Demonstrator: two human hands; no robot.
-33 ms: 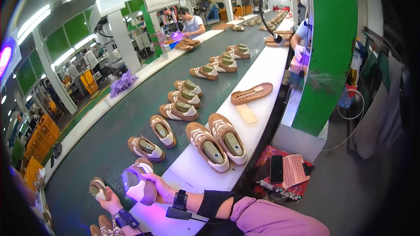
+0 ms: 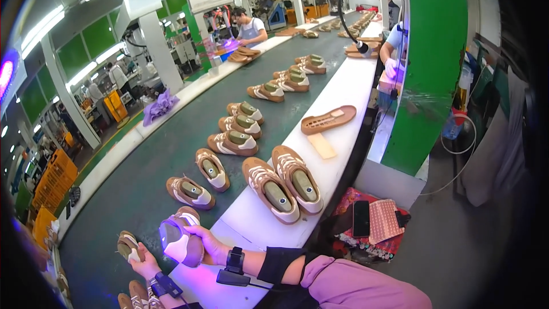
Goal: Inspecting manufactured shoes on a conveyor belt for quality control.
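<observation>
My right hand (image 2: 210, 246) is closed on the heel end of a brown and white sneaker (image 2: 174, 244), which is tilted and lit purple. Further left, my left hand (image 2: 146, 266) grips a second brown sneaker (image 2: 127, 246) by its heel part; the fingers are partly hidden. Just beyond stand two more lasted sneakers (image 2: 191, 193) on the dark green conveyor belt (image 2: 143, 180). A larger pair of brown sneakers with white laces (image 2: 273, 186) rests on the white ledge (image 2: 251, 223) to the right, olive lasts inside.
More sneakers (image 2: 234, 143) line the belt. A brown sole (image 2: 329, 121) and a cream strip (image 2: 321, 146) lie on the ledge. A green post (image 2: 426, 80) rises at right, beside a phone (image 2: 361, 218). A co-worker (image 2: 250, 27) sits across the belt; another's gloved hand (image 2: 391, 68) shows.
</observation>
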